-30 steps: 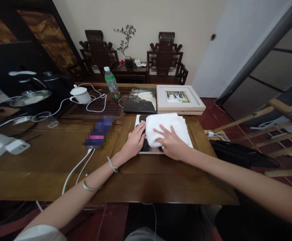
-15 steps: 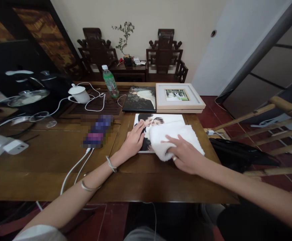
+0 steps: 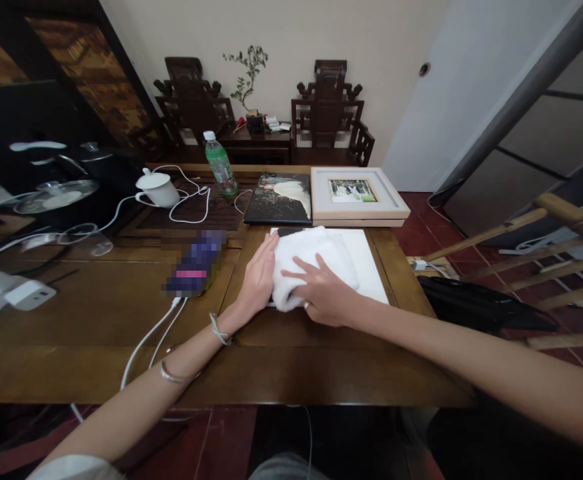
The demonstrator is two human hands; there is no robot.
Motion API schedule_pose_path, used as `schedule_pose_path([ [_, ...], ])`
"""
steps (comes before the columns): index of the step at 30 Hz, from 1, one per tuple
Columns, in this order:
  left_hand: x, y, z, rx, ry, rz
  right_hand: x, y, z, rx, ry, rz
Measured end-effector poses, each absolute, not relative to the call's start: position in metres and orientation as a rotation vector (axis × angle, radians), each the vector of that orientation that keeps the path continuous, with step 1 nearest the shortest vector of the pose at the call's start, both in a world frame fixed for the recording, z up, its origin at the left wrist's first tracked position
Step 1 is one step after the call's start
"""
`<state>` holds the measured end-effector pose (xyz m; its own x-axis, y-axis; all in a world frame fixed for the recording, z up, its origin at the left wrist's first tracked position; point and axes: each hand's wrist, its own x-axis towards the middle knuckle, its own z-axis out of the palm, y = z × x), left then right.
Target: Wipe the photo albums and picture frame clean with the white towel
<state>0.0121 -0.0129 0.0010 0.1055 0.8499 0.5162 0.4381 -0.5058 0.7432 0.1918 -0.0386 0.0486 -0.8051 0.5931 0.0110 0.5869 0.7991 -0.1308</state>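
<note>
On worktop (image 3: 281, 363), pressing white cloth (image 3: 295, 248) onto photo (image 3: 372, 267) w/ spread fingers of R hand (image 3: 327, 292), & resting straight, close-set fingers of L hand (image 3: 258, 279) at its L edge.

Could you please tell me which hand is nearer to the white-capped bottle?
Left. The left hand lies in front and right of the bottle; the right hand, on the white cloth, lies farther right.

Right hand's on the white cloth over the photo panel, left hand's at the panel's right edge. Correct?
Not quite: the left hand is at the left edge of the photo panel, as the head view shows. The right hand is on the white cloth.
</note>
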Motion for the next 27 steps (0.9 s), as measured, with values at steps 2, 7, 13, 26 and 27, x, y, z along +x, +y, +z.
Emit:
schedule_pose_path([
  [2, 0.013, -0.013, 0.001, 1.987, 1.264, 1.358, 0.196, -0.055, 0.049, -0.877, -2.963, 0.245],
  [7, 0.016, -0.013, -0.002, 2.085, 1.312, 1.194, 0.225, -0.088, 0.054, -0.844, -2.945, 0.455],
  [13, 0.015, -0.01, -0.012, 2.335, 1.273, 0.925, 0.278, -0.081, 0.048, -1.019, -2.714, 0.353],
  [26, 0.013, -0.007, -0.019, 2.391, 1.266, 0.937, 0.225, 0.017, 0.059, -1.383, -2.417, 0.367],
  [27, 0.013, -0.007, -0.019, 2.389, 1.266, 0.941, 0.214, 0.022, 0.062, -1.358, -2.413, 0.417],
])
